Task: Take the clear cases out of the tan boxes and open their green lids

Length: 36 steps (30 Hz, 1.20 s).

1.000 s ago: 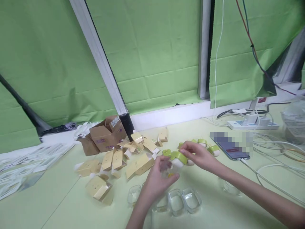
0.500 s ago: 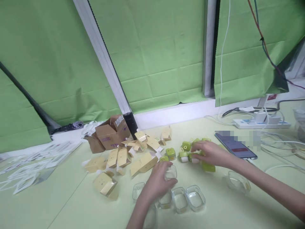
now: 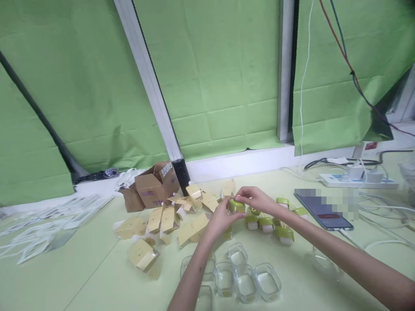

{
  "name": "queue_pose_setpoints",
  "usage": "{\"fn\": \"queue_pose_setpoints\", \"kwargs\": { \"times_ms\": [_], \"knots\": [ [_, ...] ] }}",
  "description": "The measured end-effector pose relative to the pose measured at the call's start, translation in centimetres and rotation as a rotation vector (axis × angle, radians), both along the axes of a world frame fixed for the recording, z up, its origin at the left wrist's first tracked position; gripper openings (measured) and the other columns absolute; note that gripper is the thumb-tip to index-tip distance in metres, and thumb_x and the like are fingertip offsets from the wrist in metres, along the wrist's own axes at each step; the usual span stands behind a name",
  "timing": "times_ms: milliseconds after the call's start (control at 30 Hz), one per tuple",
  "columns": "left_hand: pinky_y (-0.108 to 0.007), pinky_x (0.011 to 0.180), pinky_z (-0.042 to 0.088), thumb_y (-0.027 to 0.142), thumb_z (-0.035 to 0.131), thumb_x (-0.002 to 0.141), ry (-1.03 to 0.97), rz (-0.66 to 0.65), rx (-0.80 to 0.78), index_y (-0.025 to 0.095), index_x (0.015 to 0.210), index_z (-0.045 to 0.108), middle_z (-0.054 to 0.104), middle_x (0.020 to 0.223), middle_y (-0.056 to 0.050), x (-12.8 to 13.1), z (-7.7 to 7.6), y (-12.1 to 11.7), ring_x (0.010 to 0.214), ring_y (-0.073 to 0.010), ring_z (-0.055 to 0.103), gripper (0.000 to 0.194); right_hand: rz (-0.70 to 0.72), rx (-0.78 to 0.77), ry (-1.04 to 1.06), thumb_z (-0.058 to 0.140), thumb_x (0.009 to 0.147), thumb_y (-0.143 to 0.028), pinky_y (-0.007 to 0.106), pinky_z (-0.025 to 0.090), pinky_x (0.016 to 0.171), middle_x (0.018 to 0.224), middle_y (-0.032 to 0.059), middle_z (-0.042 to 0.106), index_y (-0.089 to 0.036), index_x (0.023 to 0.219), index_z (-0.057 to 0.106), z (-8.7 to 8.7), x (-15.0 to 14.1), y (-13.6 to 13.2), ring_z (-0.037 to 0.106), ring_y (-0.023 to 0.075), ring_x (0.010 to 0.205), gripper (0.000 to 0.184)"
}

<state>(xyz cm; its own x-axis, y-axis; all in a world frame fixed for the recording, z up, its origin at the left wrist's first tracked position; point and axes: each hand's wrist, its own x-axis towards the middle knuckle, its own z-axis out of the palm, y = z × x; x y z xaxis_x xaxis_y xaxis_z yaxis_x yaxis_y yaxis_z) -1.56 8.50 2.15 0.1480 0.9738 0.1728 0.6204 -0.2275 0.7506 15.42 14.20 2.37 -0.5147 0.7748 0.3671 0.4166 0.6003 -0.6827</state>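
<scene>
Both hands meet at a small container with a green lid. My left hand is closed around its side, with thumb and fingers on either edge. The fingers of my right hand pinch at the top of the lid. Just below my hands stands a clear square glass container, apart from them. Several more clear glass containers sit in a group in front of it, partly hidden by my left forearm. To the right lie several green lids with white lower parts.
Several opened yellow cartons lie at the left, before a brown cardboard box. A phone on a cable and a white power strip are at the right. White flat frames cover the far left.
My left hand has let go of a clear glass container and moved up to a green-lidded one. My right hand has moved left from the green lids to the same container.
</scene>
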Motion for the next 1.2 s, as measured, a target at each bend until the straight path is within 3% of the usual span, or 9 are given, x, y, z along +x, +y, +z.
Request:
{"fn": "queue_pose_setpoints", "kwargs": {
  "times_ms": [133, 367, 467, 567, 667, 733, 833, 1000, 1200],
  "knots": [
    [-0.032, 0.073, 0.046, 0.046, 0.066, 0.069, -0.040, -0.037, 0.009, 0.014, 0.104, 0.058, 0.064, 0.089, -0.005, -0.1, 0.1, 0.9, 0.080, -0.0210, 0.059, 0.048, -0.062, -0.030, 0.088, 0.047, 0.092, -0.039, 0.032, 0.052, 0.074, 0.089, 0.0064, 0.070, -0.013, 0.093, 0.064, -0.1, 0.2, 0.8, 0.065, 0.0179, 0.083, 0.031],
    [-0.035, 0.092, 0.041, 0.023, 0.062, 0.067, 0.022, 0.023, 0.008, 0.019, 0.105, 0.051, 0.059, 0.106, -0.006, -5.4, 0.4, -4.1, 0.102, -0.0222, 0.055, 0.039, -0.164, -0.096, -0.077, 0.056, 0.092, -0.031, 0.040, 0.053, 0.081, 0.117, 0.0076, 0.058, -0.016, 0.117, 0.055, -2.8, -1.1, 4.0, 0.061, 0.0202, 0.096, 0.029],
    [-0.039, 0.099, 0.036, 0.021, 0.063, 0.064, 0.160, 0.055, -0.076, 0.021, 0.108, 0.054, 0.058, 0.111, -0.007, -6.7, 0.4, -5.6, 0.112, -0.0258, 0.049, 0.045, -0.118, -0.053, -0.190, 0.054, 0.093, -0.030, 0.040, 0.052, 0.082, 0.118, 0.0078, 0.058, -0.018, 0.117, 0.056, -3.1, -1.4, 3.5, 0.061, 0.0201, 0.098, 0.027],
    [-0.038, 0.095, 0.039, 0.022, 0.063, 0.064, 0.247, 0.063, -0.161, 0.020, 0.111, 0.054, 0.056, 0.113, -0.008, -6.9, 0.0, -5.6, 0.108, -0.0256, 0.052, 0.047, -0.042, 0.031, -0.233, 0.057, 0.090, -0.032, 0.045, 0.047, 0.090, 0.121, 0.0085, 0.057, -0.017, 0.116, 0.056, -2.6, -2.3, 1.6, 0.057, 0.0230, 0.105, 0.030],
    [-0.037, 0.090, 0.042, 0.022, 0.066, 0.061, 0.274, 0.047, -0.205, 0.019, 0.106, 0.056, 0.057, 0.110, -0.007, -6.7, -0.4, -5.0, 0.103, -0.0260, 0.055, 0.047, 0.089, 0.084, -0.242, 0.069, 0.079, -0.036, 0.041, 0.038, 0.097, 0.109, 0.0046, 0.065, -0.021, 0.100, 0.067, -2.1, -3.9, -0.4, 0.056, 0.0234, 0.107, 0.025],
    [-0.037, 0.090, 0.042, 0.023, 0.069, 0.058, 0.286, 0.031, -0.232, 0.018, 0.105, 0.057, 0.058, 0.108, -0.007, -6.5, -0.5, -4.7, 0.104, -0.0272, 0.055, 0.049, 0.145, 0.081, -0.239, 0.074, 0.073, -0.031, 0.037, 0.039, 0.092, 0.092, 0.0016, 0.069, -0.022, 0.083, 0.071, -2.1, -4.9, -1.3, 0.061, 0.0218, 0.096, 0.013],
    [-0.038, 0.091, 0.041, 0.032, 0.073, 0.059, 0.283, 0.029, -0.251, 0.015, 0.113, 0.053, 0.057, 0.113, -0.011, -6.0, -0.5, -4.6, 0.109, -0.0293, 0.054, 0.060, 0.105, 0.058, -0.182, 0.067, 0.077, -0.021, 0.034, 0.043, 0.080, 0.079, 0.0022, 0.071, -0.019, 0.074, 0.070, -2.2, -5.2, -1.8, 0.064, 0.0203, 0.080, 0.005],
    [-0.041, 0.099, 0.037, 0.046, 0.070, 0.067, 0.075, 0.100, -0.046, 0.017, 0.125, 0.045, 0.053, 0.124, -0.014, -2.8, 0.0, -3.9, 0.120, -0.0299, 0.047, 0.069, -0.018, 0.011, 0.021, 0.057, 0.085, -0.029, 0.029, 0.045, 0.065, 0.079, 0.0040, 0.070, -0.018, 0.080, 0.066, -1.0, -2.4, -2.4, 0.063, 0.0194, 0.074, 0.015],
    [-0.036, 0.084, 0.047, 0.041, 0.073, 0.066, -0.139, -0.078, -0.070, 0.017, 0.110, 0.054, 0.065, 0.102, -0.009, 1.5, 1.9, -3.5, 0.095, -0.0240, 0.060, 0.054, -0.123, -0.064, 0.325, 0.051, 0.086, -0.047, 0.029, 0.049, 0.066, 0.079, 0.0037, 0.068, -0.019, 0.079, 0.058, 0.1, 2.0, -5.2, 0.063, 0.0182, 0.074, 0.030]
  ]
}}
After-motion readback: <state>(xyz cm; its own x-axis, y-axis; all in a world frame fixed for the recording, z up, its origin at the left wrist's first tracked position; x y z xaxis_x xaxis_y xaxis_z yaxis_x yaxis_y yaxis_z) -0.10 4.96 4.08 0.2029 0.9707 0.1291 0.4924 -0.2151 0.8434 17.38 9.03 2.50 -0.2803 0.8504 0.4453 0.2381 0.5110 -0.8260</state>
